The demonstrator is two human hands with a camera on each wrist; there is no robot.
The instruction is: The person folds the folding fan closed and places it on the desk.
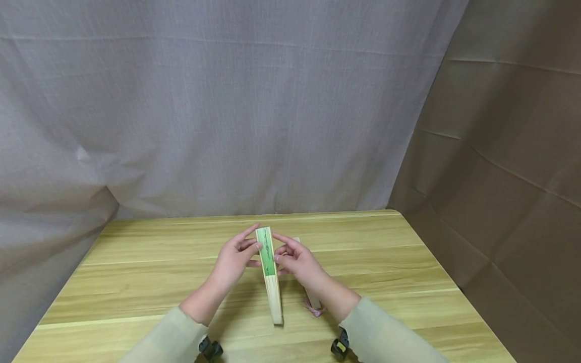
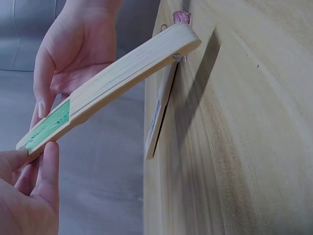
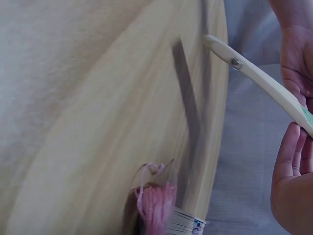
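1. Sleeves first, pale green, at the bottom edge of the head view, with the wrist cameras just under them.
2. Centre frame: a closed folding fan (image 1: pixel 270 275), bamboo ribs with a green leaf end, its pivot end down on the desk (image 1: pixel 136 267) and its top tilted up between both hands.
3. Left hand (image 1: pixel 233 262): thumb and fingertips pinch the fan's green tip from the left, fingers lightly curled, as the left wrist view shows.
4. Right hand (image 1: pixel 297 262): fingers bent loosely against the fan's right side near the top; how firmly it grips, I cannot tell.
5. Lower right of the hands, a second closed fan (image 1: pixel 312 298) lies flat with a pink tassel (image 1: pixel 314 310).
6. My read: the held fan is poised for spreading; that calls for the thumbs to slide the outer ribs apart.
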